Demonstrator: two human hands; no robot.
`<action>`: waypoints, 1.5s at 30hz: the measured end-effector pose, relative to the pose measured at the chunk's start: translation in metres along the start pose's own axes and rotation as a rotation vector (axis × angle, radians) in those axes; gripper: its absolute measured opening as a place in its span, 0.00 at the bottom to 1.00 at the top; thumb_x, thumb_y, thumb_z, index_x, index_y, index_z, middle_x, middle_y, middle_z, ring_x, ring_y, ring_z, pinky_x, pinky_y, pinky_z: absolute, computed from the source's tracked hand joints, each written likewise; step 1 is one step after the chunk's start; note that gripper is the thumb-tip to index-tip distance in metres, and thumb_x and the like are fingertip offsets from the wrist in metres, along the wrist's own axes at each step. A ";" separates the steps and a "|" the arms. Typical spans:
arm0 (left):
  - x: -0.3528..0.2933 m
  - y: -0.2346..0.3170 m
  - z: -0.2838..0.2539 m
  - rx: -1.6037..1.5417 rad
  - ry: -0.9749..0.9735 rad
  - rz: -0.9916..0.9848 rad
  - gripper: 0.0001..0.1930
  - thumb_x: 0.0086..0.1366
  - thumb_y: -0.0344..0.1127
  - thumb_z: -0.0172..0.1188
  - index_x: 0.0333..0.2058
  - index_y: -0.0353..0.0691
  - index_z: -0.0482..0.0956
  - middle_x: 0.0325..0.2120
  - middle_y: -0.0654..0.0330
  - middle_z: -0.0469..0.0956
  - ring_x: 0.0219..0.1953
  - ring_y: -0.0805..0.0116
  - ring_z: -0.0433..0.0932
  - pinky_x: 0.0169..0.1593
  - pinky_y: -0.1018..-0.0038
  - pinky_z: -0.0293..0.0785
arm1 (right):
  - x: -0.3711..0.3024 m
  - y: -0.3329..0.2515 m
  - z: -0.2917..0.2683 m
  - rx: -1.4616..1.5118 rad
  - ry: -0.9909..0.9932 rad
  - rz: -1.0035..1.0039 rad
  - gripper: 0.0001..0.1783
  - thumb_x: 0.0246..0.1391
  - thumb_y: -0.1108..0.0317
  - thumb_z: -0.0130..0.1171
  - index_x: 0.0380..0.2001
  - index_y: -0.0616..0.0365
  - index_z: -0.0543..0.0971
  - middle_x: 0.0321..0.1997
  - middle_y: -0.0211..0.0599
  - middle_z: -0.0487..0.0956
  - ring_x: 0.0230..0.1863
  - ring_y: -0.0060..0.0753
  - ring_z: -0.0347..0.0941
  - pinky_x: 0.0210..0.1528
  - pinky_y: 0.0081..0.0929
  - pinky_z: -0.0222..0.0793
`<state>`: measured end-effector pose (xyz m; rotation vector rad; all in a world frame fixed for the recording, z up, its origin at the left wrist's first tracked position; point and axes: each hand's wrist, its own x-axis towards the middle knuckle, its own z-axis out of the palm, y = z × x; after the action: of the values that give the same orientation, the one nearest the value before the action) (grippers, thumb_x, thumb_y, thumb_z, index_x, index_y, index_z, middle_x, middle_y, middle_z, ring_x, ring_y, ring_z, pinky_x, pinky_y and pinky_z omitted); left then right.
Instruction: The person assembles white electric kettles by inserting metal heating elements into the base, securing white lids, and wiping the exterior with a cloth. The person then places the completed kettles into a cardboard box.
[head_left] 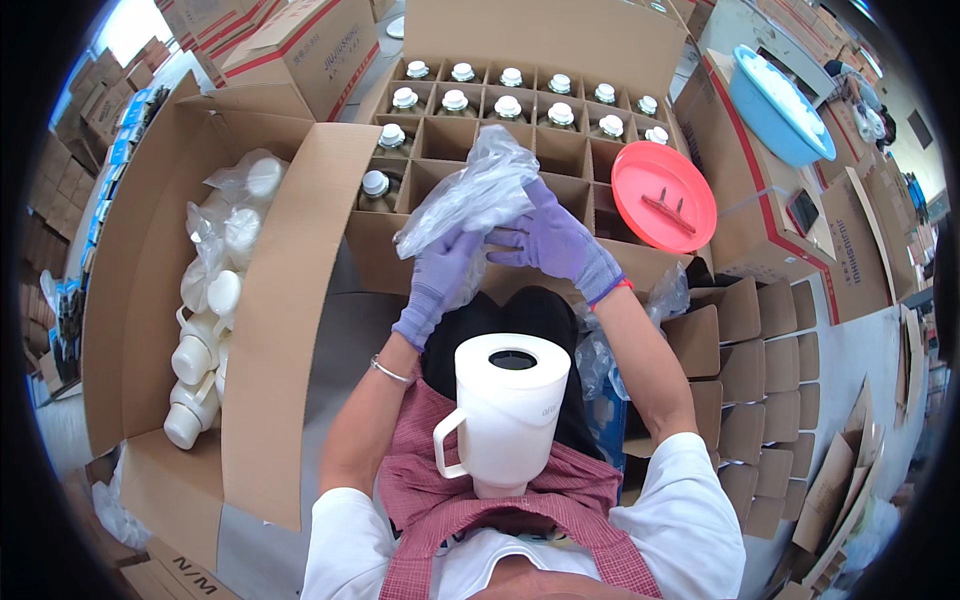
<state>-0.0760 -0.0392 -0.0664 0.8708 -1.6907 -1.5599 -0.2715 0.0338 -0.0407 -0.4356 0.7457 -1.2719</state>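
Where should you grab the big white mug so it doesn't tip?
Probably by the handle, coming from the person's left. It's an open loop sticking out on that side of the white mug, so the left hand could likely curl through it once free of the plastic bag. The mug is wide on top and narrow below, so hold it level.

"How are the forearms (645, 370) posed?"
"Reaching forward, the purple-gloved left hand (442, 275) near the purple-gloved right hand (553, 240)."
"And their fingers?"
"The right fingers (515, 240) spread leftward; the left hand's are mostly hidden."
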 end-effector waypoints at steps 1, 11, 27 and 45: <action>-0.002 -0.006 -0.002 -0.176 -0.003 -0.040 0.19 0.70 0.37 0.56 0.54 0.30 0.75 0.44 0.57 0.81 0.47 0.67 0.79 0.55 0.69 0.72 | -0.006 0.005 -0.005 -0.054 -0.001 -0.093 0.42 0.58 0.37 0.58 0.67 0.48 0.62 0.65 0.42 0.69 0.61 0.47 0.71 0.58 0.53 0.72; -0.032 -0.011 -0.014 -0.225 -0.353 -0.132 0.25 0.75 0.43 0.43 0.62 0.31 0.66 0.54 0.57 0.72 0.55 0.69 0.70 0.62 0.70 0.64 | -0.020 0.042 0.049 -0.816 0.043 -0.596 0.58 0.52 0.61 0.68 0.74 0.61 0.40 0.71 0.44 0.59 0.71 0.34 0.55 0.71 0.30 0.53; -0.001 -0.011 0.013 -0.358 -0.175 -0.153 0.21 0.66 0.32 0.62 0.55 0.33 0.69 0.46 0.57 0.77 0.46 0.70 0.77 0.51 0.73 0.76 | -0.022 0.047 0.019 0.021 0.005 -0.465 0.25 0.71 0.56 0.43 0.58 0.67 0.71 0.55 0.44 0.77 0.56 0.35 0.75 0.60 0.32 0.69; -0.042 -0.046 -0.041 0.194 0.024 0.172 0.20 0.70 0.36 0.54 0.59 0.36 0.69 0.52 0.55 0.75 0.55 0.65 0.73 0.58 0.67 0.71 | -0.058 0.055 0.002 -1.982 0.827 -0.303 0.34 0.49 0.63 0.61 0.61 0.52 0.68 0.51 0.42 0.77 0.44 0.47 0.76 0.47 0.42 0.73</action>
<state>-0.0176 -0.0296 -0.1107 0.8124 -1.8698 -1.2827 -0.2390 0.1039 -0.0612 -1.6436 2.6530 -0.4784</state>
